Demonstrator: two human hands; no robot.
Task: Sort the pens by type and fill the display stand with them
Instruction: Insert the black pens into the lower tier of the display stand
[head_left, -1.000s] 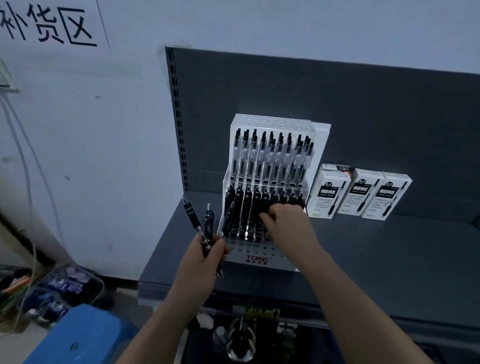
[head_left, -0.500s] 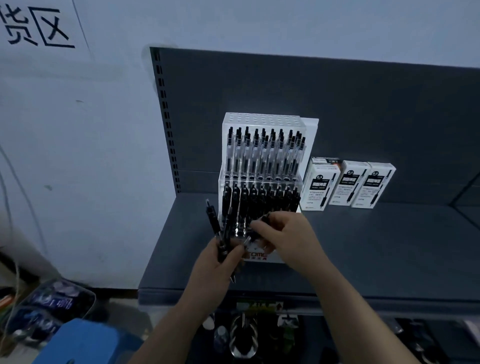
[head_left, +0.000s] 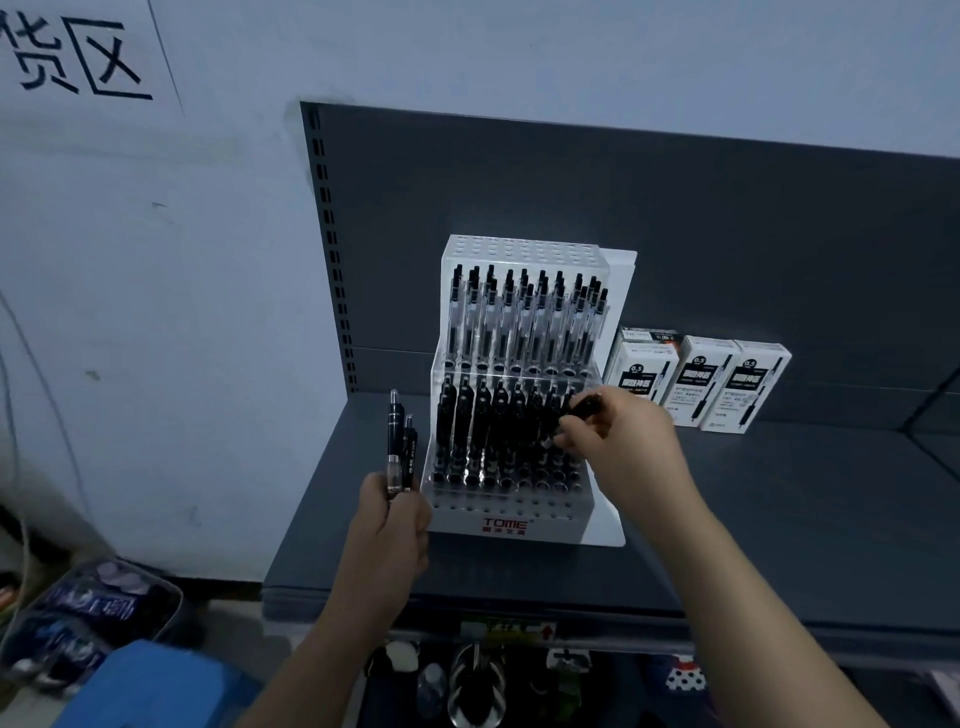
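right hand (head_left: 621, 447) pinches black pen (head_left: 584, 406) over lower tier of display stand (head_left: 519, 527). left hand (head_left: 392, 525) grips two black pens (head_left: 400, 441) upright beside stand.

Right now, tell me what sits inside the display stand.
The display stand holds clear pens in its upper tier and black pens in the lower; the right hand covers the lower tier's right end.
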